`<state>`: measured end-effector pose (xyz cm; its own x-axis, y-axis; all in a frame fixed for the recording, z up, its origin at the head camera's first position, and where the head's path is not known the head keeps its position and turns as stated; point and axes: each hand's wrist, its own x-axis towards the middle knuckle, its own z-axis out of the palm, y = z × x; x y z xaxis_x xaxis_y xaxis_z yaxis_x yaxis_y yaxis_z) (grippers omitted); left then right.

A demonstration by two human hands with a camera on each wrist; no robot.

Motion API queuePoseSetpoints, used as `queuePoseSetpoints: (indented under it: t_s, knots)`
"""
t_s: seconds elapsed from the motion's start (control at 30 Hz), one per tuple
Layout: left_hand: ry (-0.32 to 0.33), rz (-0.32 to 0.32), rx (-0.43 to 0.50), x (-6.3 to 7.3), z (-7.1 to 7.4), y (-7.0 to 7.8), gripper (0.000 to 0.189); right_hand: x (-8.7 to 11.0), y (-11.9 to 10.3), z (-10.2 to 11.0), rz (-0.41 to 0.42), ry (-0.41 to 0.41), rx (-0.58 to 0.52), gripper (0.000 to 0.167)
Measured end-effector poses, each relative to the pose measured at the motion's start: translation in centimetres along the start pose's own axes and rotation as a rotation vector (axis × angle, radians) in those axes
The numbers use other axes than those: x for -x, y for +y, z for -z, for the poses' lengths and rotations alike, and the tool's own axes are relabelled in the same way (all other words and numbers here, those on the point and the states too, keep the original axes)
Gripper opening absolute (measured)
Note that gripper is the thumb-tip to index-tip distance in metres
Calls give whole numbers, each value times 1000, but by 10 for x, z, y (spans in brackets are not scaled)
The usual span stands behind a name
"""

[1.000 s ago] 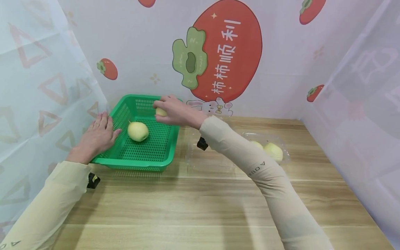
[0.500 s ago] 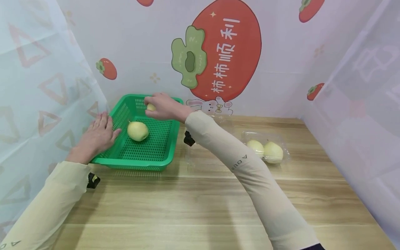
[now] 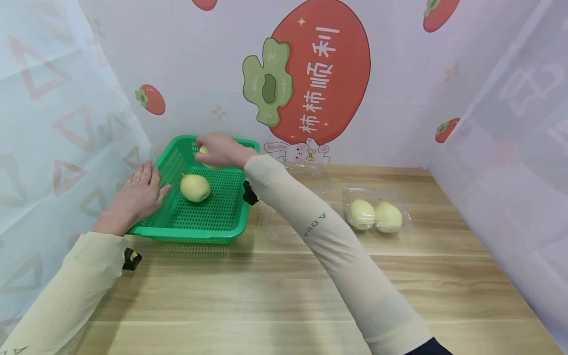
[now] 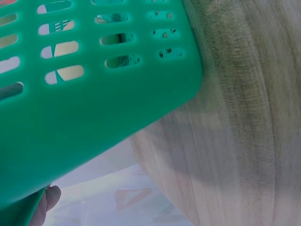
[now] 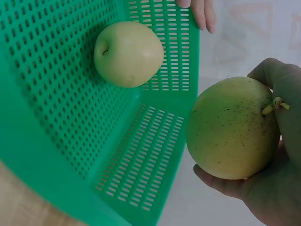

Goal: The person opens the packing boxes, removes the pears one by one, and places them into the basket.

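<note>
A yellow-green pear (image 5: 233, 127) with a short stem is gripped in my right hand (image 3: 220, 150), over the far part of the green basket (image 3: 241, 212). In the head view the hand covers most of that pear. A second pear (image 3: 195, 188) lies on the basket floor, near its left wall. My left hand (image 3: 141, 191) rests with straight fingers on the basket's left rim. Just a bit of that hand (image 4: 47, 202) shows beyond the basket in the left wrist view.
To the right, two pears (image 3: 387, 217) sit in a clear plastic box (image 3: 401, 197). Another clear plastic container (image 3: 310, 172) stands between it and the basket, partly behind my right arm. Printed cloth walls (image 3: 399, 88) border the wooden table (image 3: 275, 296) at the back and sides.
My right hand has moved left with its pear, from the basket's far right corner to over its back part. The left hand has stayed on the rim.
</note>
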<state>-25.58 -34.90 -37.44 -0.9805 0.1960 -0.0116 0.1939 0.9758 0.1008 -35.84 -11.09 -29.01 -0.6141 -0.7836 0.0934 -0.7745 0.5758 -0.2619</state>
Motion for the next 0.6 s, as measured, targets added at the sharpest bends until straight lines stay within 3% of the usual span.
queuePoseSetpoints:
  t_s: [0.3,0.6]
  knots:
    - [4,-5,-6,0,-3,-3,82,-11,3,-16,-119,-8,-227,33]
    - [7,-4,-7,-2,-3,-3,82,-21,6,-36,-247,-18,-223,38]
